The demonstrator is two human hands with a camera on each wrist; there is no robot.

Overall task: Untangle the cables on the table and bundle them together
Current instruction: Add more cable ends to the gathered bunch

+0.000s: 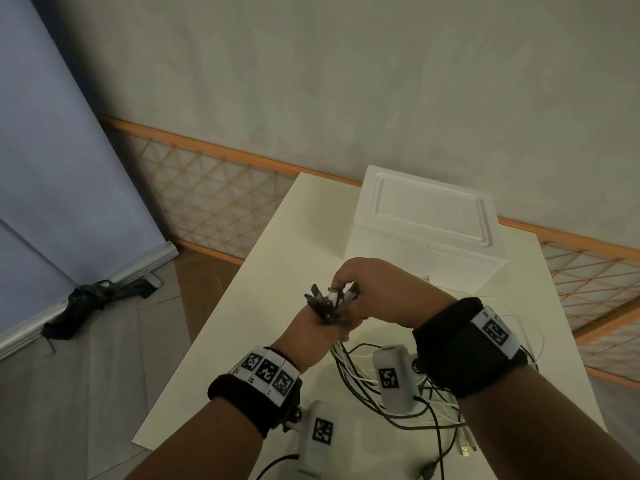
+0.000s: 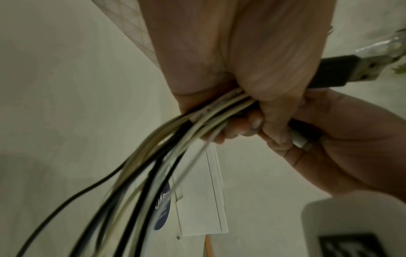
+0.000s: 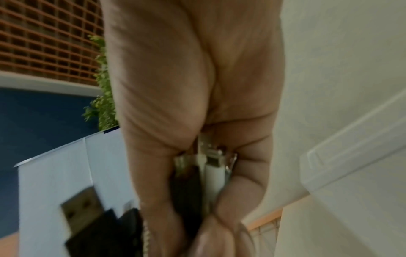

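Note:
Above the white table [image 1: 263, 271], my left hand [image 1: 311, 332] grips a bundle of black and white cables [image 2: 197, 125] just below their plugs. The plug ends [image 1: 329, 299] stick up out of that fist. My right hand [image 1: 360, 289] comes down on them from above, its fingers curled round the plugs and pinching a white connector [image 3: 214, 173]. A black USB plug [image 2: 342, 71] juts out sideways from the bunch; it is also the black USB plug [image 3: 87, 217] low in the right wrist view. The remaining cable hangs down in loose loops [image 1: 433, 420] onto the table.
A white lidded box [image 1: 426, 230] stands on the table just beyond my hands. Loose plug ends [image 1: 465, 448] lie near the table's near right edge. An orange lattice rail [image 1: 214, 188] and the wall lie behind; the floor drops off to the left.

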